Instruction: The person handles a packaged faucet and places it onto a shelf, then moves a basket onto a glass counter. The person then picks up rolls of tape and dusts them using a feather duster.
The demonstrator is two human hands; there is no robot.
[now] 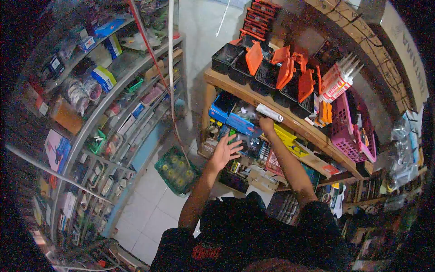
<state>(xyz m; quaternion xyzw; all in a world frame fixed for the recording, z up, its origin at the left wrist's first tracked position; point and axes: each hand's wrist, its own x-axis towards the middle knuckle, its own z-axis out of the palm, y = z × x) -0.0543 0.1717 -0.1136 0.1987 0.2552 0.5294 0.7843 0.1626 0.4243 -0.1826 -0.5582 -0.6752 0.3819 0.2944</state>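
My left hand is raised in front of the shelf with its fingers spread and nothing in it. My right hand reaches onto the shelf under the wooden top, its fingers curled. What they hold, if anything, is hidden. Just above that hand lies a white roll. Left of it is a blue box with clear plastic packets behind it. A yellow package lies to the right of the forearm.
Black bins with orange lids line the wooden shelf top. A pink basket and white sealant tubes stand at its right. A green crate sits on the tiled floor. Glass display shelves curve along the left.
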